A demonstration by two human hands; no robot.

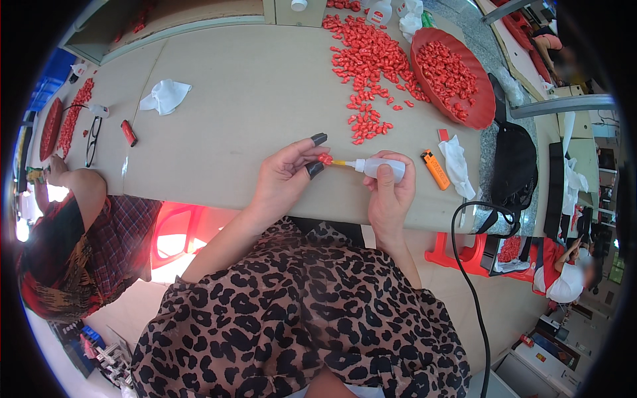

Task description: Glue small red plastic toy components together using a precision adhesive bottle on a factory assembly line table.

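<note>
Between the thumb and a finger of my left hand [280, 174], both in black finger covers, is a small glossy red piece [325, 158]. My right hand [391, 202] is closed around a translucent white squeeze bottle [386, 170] held on its side. Its thin yellow nozzle [341, 162] points left and its tip meets the red piece, or comes very close to it. Beyond both hands, a spread of similar red pieces [371, 60] covers part of the table. More of them fill a red scalloped bowl [486, 106] at the far right.
An orange lighter [434, 170] and a crumpled white tissue [456, 166] lie right of my hands. Further right is a black bag [514, 159]; a black cable [464, 265] hangs nearby. At left are another tissue [166, 97], a red lighter [129, 132], glasses [93, 141] and a seated person [86, 245].
</note>
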